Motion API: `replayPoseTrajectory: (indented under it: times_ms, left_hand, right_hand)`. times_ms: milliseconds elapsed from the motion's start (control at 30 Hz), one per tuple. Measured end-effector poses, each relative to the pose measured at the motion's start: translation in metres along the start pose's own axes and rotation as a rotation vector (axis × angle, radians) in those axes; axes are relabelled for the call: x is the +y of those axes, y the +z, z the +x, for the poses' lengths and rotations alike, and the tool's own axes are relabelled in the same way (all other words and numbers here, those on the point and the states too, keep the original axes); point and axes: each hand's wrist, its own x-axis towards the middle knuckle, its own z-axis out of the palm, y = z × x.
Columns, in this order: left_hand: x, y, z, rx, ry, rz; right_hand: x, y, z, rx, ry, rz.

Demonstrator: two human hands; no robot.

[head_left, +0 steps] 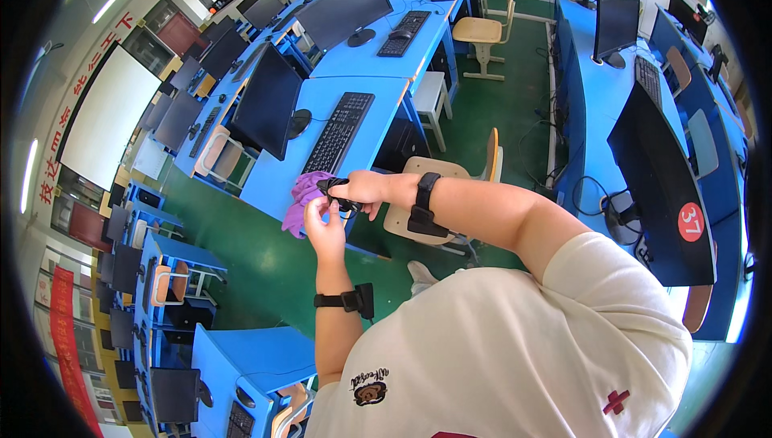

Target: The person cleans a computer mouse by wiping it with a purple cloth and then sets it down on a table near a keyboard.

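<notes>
Over the near end of a blue desk, my right hand [365, 187] grips a small black corded device [333, 185], probably a computer mouse. Its black cable [350, 204] is bunched below the fingers. My left hand [324, 224] meets it from below, thumb and fingers around the lower side of the bundle. A crumpled purple cloth [300, 202] is just behind the hands at the desk's corner; whether a finger also holds it is hidden. Beyond the hands, a black keyboard [339, 130] lies on the blue desktop [377, 97], in front of a black monitor [268, 103].
A wooden-seated chair [434, 168] stands close beside my right forearm. Another blue desk row [594, 112] with monitors runs along the right. Loose cables [531, 148] lie on the green floor [506, 97]. A blue desk [259, 353] with a keyboard stands at lower left.
</notes>
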Motion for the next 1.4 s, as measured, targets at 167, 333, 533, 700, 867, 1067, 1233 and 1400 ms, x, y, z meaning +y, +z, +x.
replayPoseTrajectory:
  times_ms: [167,333,533,700,867,1067,1233,1400]
  left_hand:
    - [0.012,-0.001,0.002,-0.041,0.17,0.286]
    - [0.001,0.002,-0.003,-0.117,-0.263,-0.13]
    - [0.002,0.022,-0.011,0.153,-0.38,-0.495]
    - [0.007,0.014,-0.012,0.302,-0.133,-0.042]
    - [0.02,-0.004,-0.017,0.294,-0.059,0.173]
    - [0.009,-0.025,-0.019,0.055,0.107,0.262]
    - [-0.002,-0.036,-0.025,-0.079,0.027,0.055]
    - [0.0,-0.039,-0.033,-0.001,-0.097,-0.068]
  right_hand:
    - [0.005,0.003,-0.01,0.004,-0.053,-0.044]
    - [0.004,0.0,-0.019,0.072,-0.128,-0.221]
    - [-0.005,0.006,-0.022,0.124,-0.137,-0.218]
    - [-0.006,0.023,-0.012,0.015,-0.145,-0.002]
    - [-0.006,0.038,-0.017,0.036,-0.168,0.046]
    - [0.0,0.041,-0.022,0.004,-0.134,-0.01]
    - [-0.003,0.036,-0.034,-0.073,-0.161,-0.076]
    - [0.008,0.053,-0.028,0.016,-0.145,0.076]
